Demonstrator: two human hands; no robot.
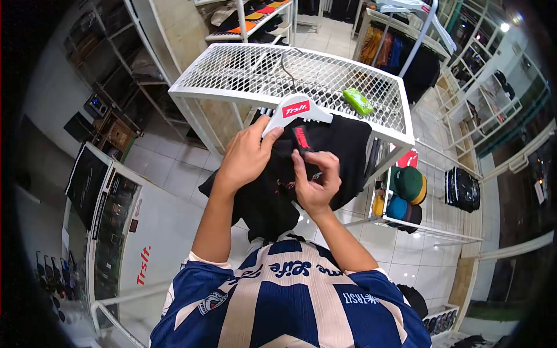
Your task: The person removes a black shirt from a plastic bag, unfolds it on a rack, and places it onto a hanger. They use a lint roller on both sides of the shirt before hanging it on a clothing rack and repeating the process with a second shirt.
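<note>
A white clothes hanger (288, 115) with a red "Trslt." label lies at the edge of the rack, its metal hook pointing away from me. My left hand (246, 155) is closed on the hanger's left arm, thumb and fingers gripping it. A black shirt (348, 142) hangs below the hanger, spread in front of the rack, with some red print on it. Its neck shows a small red-and-black tag (301, 138). My right hand (317, 181) pinches the fabric just under this tag, thumb and index finger together.
The white mesh-topped rack (243, 68) stands right ahead, with a bright green packet (358, 101) on it. Caps (409, 185) sit on a lower shelf at right, near folded dark packs (462, 189). A white display case (156, 232) stands at left.
</note>
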